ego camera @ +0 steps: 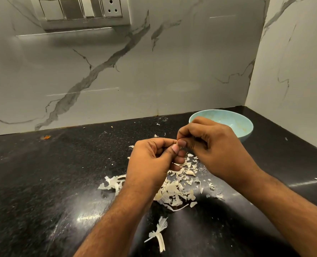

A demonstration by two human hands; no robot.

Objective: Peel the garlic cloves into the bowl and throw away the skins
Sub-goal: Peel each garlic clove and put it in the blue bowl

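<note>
Skins (174, 190) piled under both hands, none binned; left hand (154, 160) and right hand (209, 145) pinch one clove (176, 144), mid-peel; bowl (245, 125) beyond right hand

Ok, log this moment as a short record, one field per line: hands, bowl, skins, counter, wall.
left hand: fingers curled, pinching a small item against the other hand's fingertips
right hand: fingers curled, pinching the same small item; the item itself is mostly hidden
bowl: light blue, behind the right hand near the corner; contents hidden
skins: loose pile on the counter under the hands, strays nearer the camera
counter: black, speckled
wall: marble-look, switch panel at the top
</note>
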